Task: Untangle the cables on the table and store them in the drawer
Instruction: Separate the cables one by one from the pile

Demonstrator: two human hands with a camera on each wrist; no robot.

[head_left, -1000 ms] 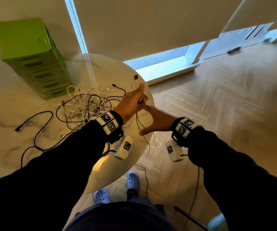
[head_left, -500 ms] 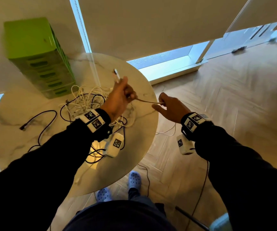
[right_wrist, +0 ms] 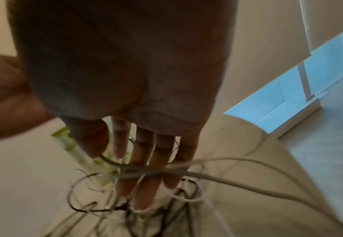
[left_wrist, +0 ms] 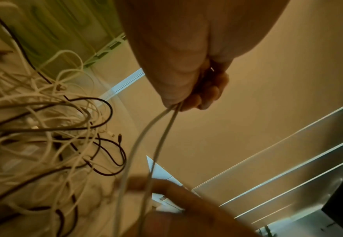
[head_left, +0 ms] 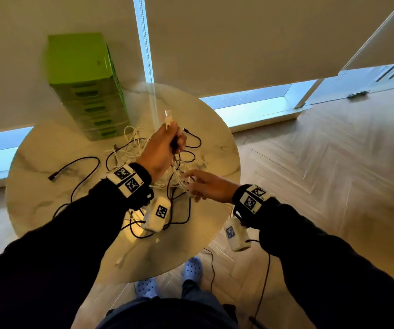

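A thin white cable [left_wrist: 156, 137] with a plug end [head_left: 168, 115] hangs doubled from the left hand [head_left: 161, 151], whose curled fingers clamp it above the heap of white and black cables [head_left: 143, 160] on the round marble table [head_left: 217, 143]. The right hand [head_left: 206, 186], fingers straight and spread, lies against the strands below. Judged best: slide along slowly, easing snags free, not yanking. The green drawer tower [head_left: 89, 91] stands behind, drawers shut.
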